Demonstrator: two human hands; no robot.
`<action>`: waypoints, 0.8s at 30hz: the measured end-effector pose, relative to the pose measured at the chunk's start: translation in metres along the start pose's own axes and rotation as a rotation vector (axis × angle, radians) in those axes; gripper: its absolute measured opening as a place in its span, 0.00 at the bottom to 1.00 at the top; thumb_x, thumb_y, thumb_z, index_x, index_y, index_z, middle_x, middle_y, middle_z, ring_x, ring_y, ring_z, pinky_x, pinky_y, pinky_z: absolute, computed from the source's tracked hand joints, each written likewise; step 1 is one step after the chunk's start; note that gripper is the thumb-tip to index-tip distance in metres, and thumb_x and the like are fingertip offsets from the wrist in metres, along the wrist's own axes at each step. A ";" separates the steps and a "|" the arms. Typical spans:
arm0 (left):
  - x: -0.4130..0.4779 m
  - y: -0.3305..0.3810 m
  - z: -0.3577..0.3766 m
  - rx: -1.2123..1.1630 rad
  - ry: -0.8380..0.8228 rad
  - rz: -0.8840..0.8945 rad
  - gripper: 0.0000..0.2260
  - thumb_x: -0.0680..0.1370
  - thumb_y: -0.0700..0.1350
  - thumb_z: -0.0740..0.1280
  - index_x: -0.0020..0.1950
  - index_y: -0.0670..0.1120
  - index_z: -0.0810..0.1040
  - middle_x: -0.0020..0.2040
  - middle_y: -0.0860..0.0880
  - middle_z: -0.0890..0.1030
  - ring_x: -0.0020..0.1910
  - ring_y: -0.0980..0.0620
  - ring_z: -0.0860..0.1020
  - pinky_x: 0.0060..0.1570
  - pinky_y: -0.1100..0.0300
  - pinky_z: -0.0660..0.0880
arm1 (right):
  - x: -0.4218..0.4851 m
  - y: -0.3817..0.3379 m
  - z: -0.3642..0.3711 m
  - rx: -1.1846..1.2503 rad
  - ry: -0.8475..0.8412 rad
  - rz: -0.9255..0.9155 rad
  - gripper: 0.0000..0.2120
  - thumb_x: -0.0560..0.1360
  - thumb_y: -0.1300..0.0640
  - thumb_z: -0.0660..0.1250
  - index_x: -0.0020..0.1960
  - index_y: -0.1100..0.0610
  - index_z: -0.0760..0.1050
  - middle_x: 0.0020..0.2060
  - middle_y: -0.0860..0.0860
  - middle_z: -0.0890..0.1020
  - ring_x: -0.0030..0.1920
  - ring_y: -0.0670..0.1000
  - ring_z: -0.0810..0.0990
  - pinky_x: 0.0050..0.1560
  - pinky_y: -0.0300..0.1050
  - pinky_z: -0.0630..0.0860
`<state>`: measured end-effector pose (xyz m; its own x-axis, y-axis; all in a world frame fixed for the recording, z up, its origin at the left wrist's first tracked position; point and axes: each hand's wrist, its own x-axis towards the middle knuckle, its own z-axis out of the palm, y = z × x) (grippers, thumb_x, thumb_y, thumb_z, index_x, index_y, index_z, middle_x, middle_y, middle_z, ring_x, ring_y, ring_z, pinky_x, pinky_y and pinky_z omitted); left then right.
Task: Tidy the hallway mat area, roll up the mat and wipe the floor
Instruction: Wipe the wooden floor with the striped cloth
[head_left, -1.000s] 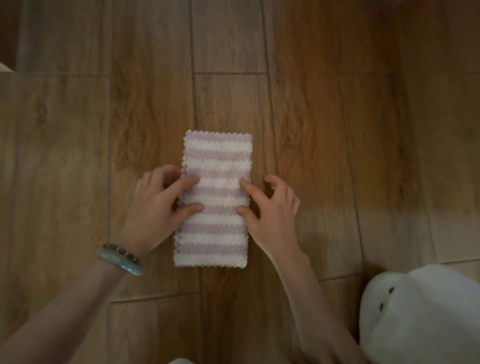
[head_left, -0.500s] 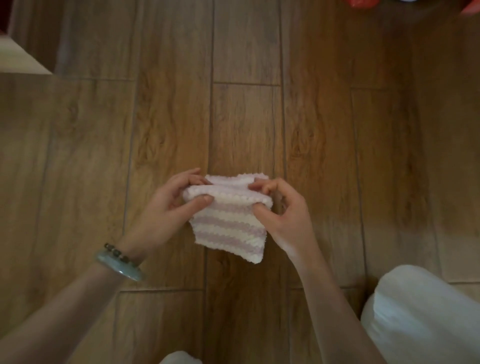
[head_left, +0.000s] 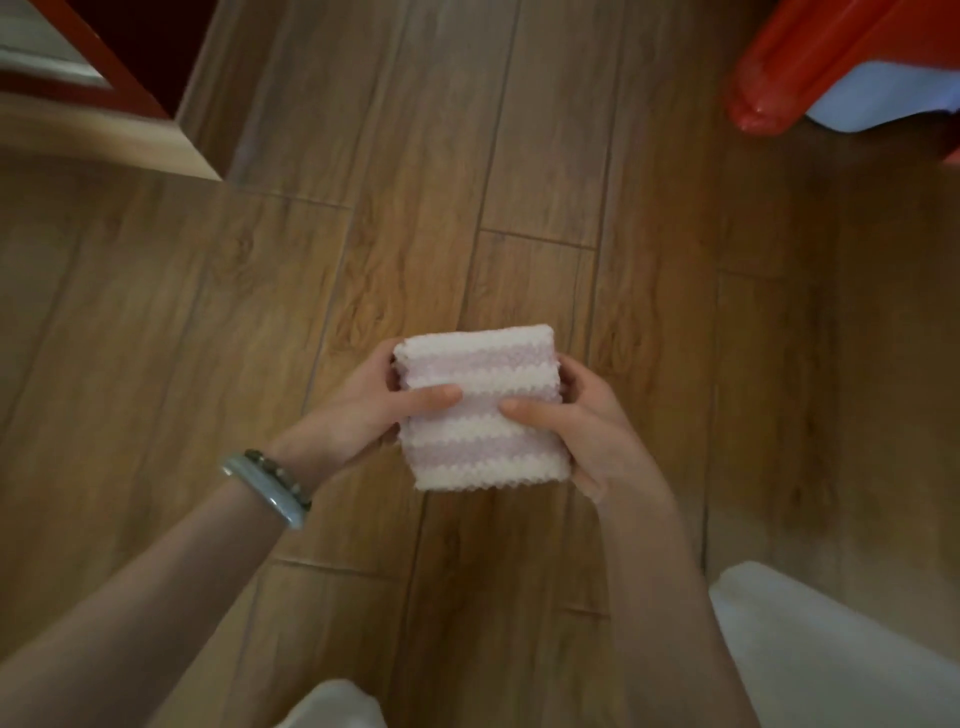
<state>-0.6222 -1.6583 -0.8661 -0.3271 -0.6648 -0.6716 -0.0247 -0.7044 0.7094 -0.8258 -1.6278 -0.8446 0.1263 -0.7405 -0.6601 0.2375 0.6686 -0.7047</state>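
1. Dark red framing (head_left: 130, 78) is seen at the upper left corner, above a pale ledge (head_left: 104, 150) that cuts across the wooden floor (head_left: 363, 208).
2. On the left wrist two bracelets are worn side by side: a pale blue-grey bangle (head_left: 270, 493) and a band of dark beads (head_left: 283, 475).
3. The left hand (head_left: 358, 410) is closed on the left edge of a folded cloth (head_left: 480, 410); its thumb is laid flat across the top face, while its fingers are tucked behind the cloth and mostly hidden.
4. The cloth, striped in white and pale lilac with a scalloped lower edge, is folded into a thick, nearly square pad and is held up above the floor near the middle of the view, between the two hands. Whether any part of it touches the floor cannot be told.
5. The right hand (head_left: 587, 431) is clamped on the right edge of the cloth in the same way: thumb on top, pointing toward the left thumb, fingers curled round the far side. The two thumb tips lie near each other but apart.
6. White fabric (head_left: 805, 649) is seen at the lower right, with a smaller patch of it at the bottom edge.
7. A red plastic object (head_left: 789, 67) with a pale blue part (head_left: 883, 98) beneath it is seen on the floor at the upper right corner.
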 end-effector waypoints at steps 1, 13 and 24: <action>-0.012 0.009 0.002 -0.019 -0.025 -0.014 0.40 0.58 0.46 0.81 0.66 0.45 0.68 0.58 0.45 0.79 0.53 0.47 0.82 0.44 0.56 0.79 | -0.009 -0.012 0.004 0.000 0.010 0.002 0.25 0.67 0.68 0.73 0.62 0.55 0.73 0.52 0.53 0.82 0.51 0.53 0.83 0.48 0.53 0.81; -0.241 0.231 0.089 -0.003 -0.069 0.020 0.30 0.69 0.34 0.74 0.67 0.43 0.66 0.60 0.43 0.77 0.54 0.46 0.81 0.47 0.57 0.80 | -0.232 -0.222 0.076 0.077 0.088 0.079 0.25 0.65 0.69 0.74 0.57 0.51 0.73 0.49 0.49 0.82 0.46 0.48 0.83 0.43 0.45 0.81; -0.498 0.426 0.136 0.080 -0.050 0.171 0.21 0.70 0.42 0.70 0.63 0.46 0.73 0.55 0.48 0.82 0.53 0.49 0.82 0.47 0.58 0.80 | -0.475 -0.405 0.191 0.175 0.112 -0.072 0.28 0.65 0.71 0.73 0.61 0.55 0.73 0.56 0.55 0.81 0.53 0.54 0.82 0.51 0.53 0.80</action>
<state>-0.5987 -1.5938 -0.2005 -0.3790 -0.7588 -0.5297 -0.0387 -0.5589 0.8283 -0.7981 -1.5601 -0.1962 -0.0025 -0.7672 -0.6414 0.4071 0.5850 -0.7014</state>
